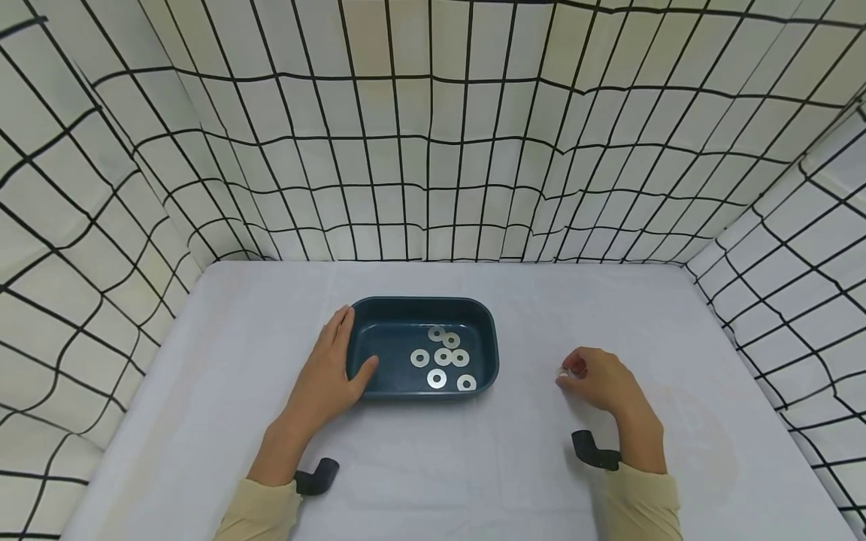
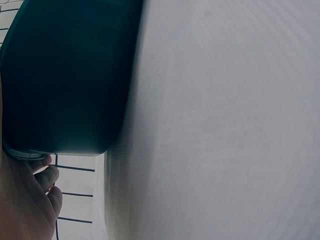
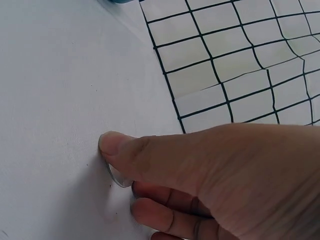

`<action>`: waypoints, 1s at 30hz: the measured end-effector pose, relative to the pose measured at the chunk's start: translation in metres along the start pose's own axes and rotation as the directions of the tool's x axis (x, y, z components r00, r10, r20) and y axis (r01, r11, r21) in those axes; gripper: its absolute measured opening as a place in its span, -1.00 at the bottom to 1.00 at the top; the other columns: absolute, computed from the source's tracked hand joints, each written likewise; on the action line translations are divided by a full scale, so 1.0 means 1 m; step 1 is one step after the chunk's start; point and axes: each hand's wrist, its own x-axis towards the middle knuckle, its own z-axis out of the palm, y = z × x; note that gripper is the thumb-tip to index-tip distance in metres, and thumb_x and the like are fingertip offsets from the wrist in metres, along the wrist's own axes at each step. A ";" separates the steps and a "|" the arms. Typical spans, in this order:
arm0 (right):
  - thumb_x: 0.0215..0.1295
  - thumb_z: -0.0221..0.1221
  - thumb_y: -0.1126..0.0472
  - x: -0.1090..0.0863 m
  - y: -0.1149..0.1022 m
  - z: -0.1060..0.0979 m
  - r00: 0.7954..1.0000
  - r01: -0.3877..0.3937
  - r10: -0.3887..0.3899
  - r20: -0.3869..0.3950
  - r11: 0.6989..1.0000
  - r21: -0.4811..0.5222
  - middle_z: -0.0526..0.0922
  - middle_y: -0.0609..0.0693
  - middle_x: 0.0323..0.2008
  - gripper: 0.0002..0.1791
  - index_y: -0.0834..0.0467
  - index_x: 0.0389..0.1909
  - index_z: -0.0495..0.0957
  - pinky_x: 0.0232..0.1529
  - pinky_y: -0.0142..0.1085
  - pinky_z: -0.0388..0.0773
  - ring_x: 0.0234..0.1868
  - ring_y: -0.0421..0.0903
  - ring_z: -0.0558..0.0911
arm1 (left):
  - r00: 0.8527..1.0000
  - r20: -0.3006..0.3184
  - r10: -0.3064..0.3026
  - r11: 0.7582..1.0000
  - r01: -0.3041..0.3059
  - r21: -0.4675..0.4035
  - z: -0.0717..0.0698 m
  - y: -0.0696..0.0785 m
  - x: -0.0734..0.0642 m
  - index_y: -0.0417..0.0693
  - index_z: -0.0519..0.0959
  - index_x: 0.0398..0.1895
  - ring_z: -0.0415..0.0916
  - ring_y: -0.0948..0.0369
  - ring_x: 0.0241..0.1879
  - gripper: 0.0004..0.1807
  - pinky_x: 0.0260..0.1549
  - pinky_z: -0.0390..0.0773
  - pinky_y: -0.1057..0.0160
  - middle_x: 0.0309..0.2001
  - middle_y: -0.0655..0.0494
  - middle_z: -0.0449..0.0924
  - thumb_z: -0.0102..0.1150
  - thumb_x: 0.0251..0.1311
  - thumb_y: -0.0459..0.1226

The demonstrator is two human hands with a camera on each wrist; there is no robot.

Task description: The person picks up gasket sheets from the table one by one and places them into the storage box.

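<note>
A dark teal rectangular tray [image 1: 389,376] stands on the white-covered table. Several flat metal washers [image 1: 430,379] lie on its floor, mostly toward the right half, a few touching or overlapping. My left hand [image 1: 326,379] holds the tray's left end, the thumb over the front rim and the fingers along the outer side. To the right of the tray, my right hand [image 1: 604,382] pinches a washer [image 3: 117,177] between thumb and fingers, low over the cloth. The thumb covers part of that washer in the right wrist view.
A white cloth [image 1: 460,473] covers the table. White walls with a black grid net [image 1: 428,188] enclose its back and both sides. Black wrist mounts [image 1: 316,478] project from both sleeve cuffs.
</note>
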 end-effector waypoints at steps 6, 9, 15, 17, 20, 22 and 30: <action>0.34 0.39 0.11 0.003 0.004 0.001 1.000 -0.018 0.018 0.005 1.000 0.023 0.73 0.09 -0.19 -0.73 0.22 -0.10 0.69 -0.19 -0.16 0.59 -0.15 -0.02 0.65 | 1.000 -0.001 -0.004 1.000 0.004 -0.008 0.000 -0.001 -0.001 -0.20 -0.09 0.73 -0.05 -0.20 0.71 0.00 0.64 0.10 -0.29 0.73 -0.19 -0.10 0.18 0.46 0.02; 0.33 0.40 0.11 0.003 0.002 0.003 1.000 -0.030 0.030 0.003 0.999 0.013 0.71 0.09 -0.21 -0.72 0.22 -0.11 0.66 -0.22 -0.20 0.56 -0.18 -0.02 0.62 | 1.000 -0.004 -0.002 1.000 0.002 -0.012 0.000 -0.001 -0.001 -0.21 -0.09 0.73 -0.04 -0.20 0.71 0.00 0.64 0.11 -0.29 0.73 -0.20 -0.09 0.19 0.46 0.01; 0.33 0.38 0.15 0.003 -0.005 0.007 1.000 -0.021 0.020 -0.016 1.000 -0.015 0.76 0.09 -0.23 -0.75 0.20 -0.10 0.65 -0.27 -0.19 0.56 -0.22 -0.02 0.66 | 1.000 -0.005 0.002 1.000 -0.002 -0.010 0.001 -0.001 -0.002 -0.23 -0.08 0.73 -0.04 -0.21 0.70 0.00 0.64 0.11 -0.29 0.73 -0.21 -0.09 0.20 0.45 -0.01; 0.32 0.38 0.16 0.002 -0.007 0.007 1.000 -0.016 0.016 -0.009 1.000 -0.022 0.79 0.09 -0.21 -0.76 0.20 -0.09 0.66 -0.26 -0.16 0.58 -0.21 -0.02 0.69 | 1.000 -0.002 0.001 1.000 -0.001 -0.008 0.001 0.000 -0.002 -0.22 -0.08 0.73 -0.04 -0.21 0.70 0.00 0.64 0.11 -0.29 0.73 -0.21 -0.09 0.20 0.45 -0.01; 0.29 0.40 0.17 0.001 -0.009 0.006 1.000 -0.009 0.010 0.005 0.999 -0.034 0.79 0.08 -0.21 -0.75 0.19 -0.08 0.67 -0.25 -0.13 0.59 -0.21 -0.03 0.70 | 1.000 -0.004 0.004 1.000 -0.004 -0.005 0.000 0.000 -0.002 -0.22 -0.08 0.73 -0.04 -0.21 0.70 0.00 0.64 0.11 -0.29 0.73 -0.20 -0.09 0.19 0.45 0.00; 0.28 0.41 0.17 0.001 -0.009 0.006 1.000 -0.008 0.008 0.012 0.999 -0.032 0.79 0.07 -0.20 -0.74 0.19 -0.08 0.68 -0.25 -0.14 0.60 -0.20 -0.03 0.70 | 1.000 -0.009 0.009 1.000 -0.009 -0.003 0.000 0.001 -0.001 -0.22 -0.08 0.73 -0.04 -0.21 0.70 0.00 0.64 0.11 -0.29 0.73 -0.20 -0.08 0.19 0.45 0.00; 0.27 0.40 0.18 0.000 -0.012 0.005 1.000 0.000 0.000 -0.008 0.999 -0.053 0.82 0.10 -0.18 -0.76 0.18 -0.10 0.72 -0.21 -0.08 0.64 -0.16 0.02 0.74 | 1.000 -0.011 0.011 1.000 -0.011 -0.001 0.000 0.002 -0.001 -0.24 -0.06 0.72 -0.03 -0.21 0.70 0.00 0.64 0.11 -0.29 0.72 -0.21 -0.08 0.19 0.45 0.01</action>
